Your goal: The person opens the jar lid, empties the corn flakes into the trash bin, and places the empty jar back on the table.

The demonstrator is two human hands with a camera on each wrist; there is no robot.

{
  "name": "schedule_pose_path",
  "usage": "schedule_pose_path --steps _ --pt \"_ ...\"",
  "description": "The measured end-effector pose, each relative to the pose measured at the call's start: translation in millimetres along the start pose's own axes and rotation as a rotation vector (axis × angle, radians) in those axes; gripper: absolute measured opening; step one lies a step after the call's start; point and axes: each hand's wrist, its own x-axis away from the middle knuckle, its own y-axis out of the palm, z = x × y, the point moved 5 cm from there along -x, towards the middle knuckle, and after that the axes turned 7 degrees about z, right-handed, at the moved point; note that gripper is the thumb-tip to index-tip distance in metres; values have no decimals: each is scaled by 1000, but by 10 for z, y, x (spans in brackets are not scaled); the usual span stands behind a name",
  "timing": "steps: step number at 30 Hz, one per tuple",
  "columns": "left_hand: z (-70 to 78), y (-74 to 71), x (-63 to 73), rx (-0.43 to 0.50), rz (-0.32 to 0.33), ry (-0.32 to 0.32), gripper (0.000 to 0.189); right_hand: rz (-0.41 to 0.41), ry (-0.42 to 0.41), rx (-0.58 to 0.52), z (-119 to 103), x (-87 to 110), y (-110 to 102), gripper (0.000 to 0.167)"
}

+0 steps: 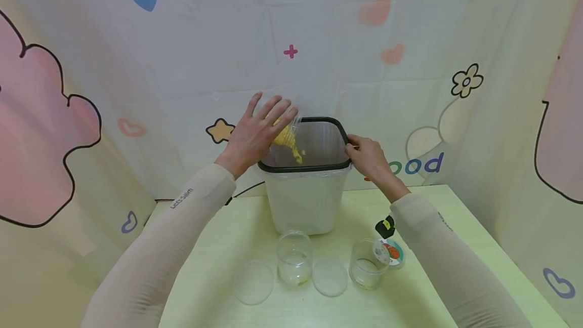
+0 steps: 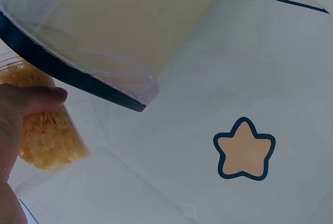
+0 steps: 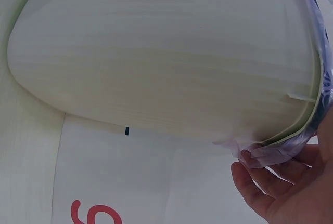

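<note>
My left hand (image 1: 257, 138) grips a clear plastic jar (image 2: 78, 143) of yellow flakes (image 2: 44, 135), its thumb across the side in the left wrist view. The jar is tilted over the bin's left side, and some flakes (image 1: 297, 156) spill from it above the opening. Beneath stands a white bin (image 1: 305, 201) with a black rim (image 1: 309, 169) and a thin see-through liner (image 3: 276, 156) folded over its edge. My right hand (image 1: 370, 160) holds the rim at the right side, fingers curled against the liner in the right wrist view.
On the pale table (image 1: 209, 247) before the bin stand two clear jars, a taller one (image 1: 294, 259) and a shorter one (image 1: 364, 267). Two clear round lids (image 1: 253, 282) lie beside them. Near my right forearm are a labelled round lid (image 1: 395, 254) and a small black-and-yellow object (image 1: 385, 227).
</note>
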Motion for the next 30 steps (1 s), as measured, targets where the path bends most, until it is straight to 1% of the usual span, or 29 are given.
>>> schedule_pose_path --steps 3,11,18,24,30 --pt "1 1 0 -6 1 5 99 -3 3 -3 -1 1 -7 50" --pt "1 2 10 -16 4 19 98 -3 0 -14 -6 1 -1 50" --pt "5 -13 5 -43 -4 32 109 -2 0 -15 -4 20 -5 51" --pt "19 -11 11 -81 -7 52 108 3 -1 -10 -4 16 -4 51" --pt "28 -13 12 -93 -6 68 106 8 -7 -12 -3 3 2 50"
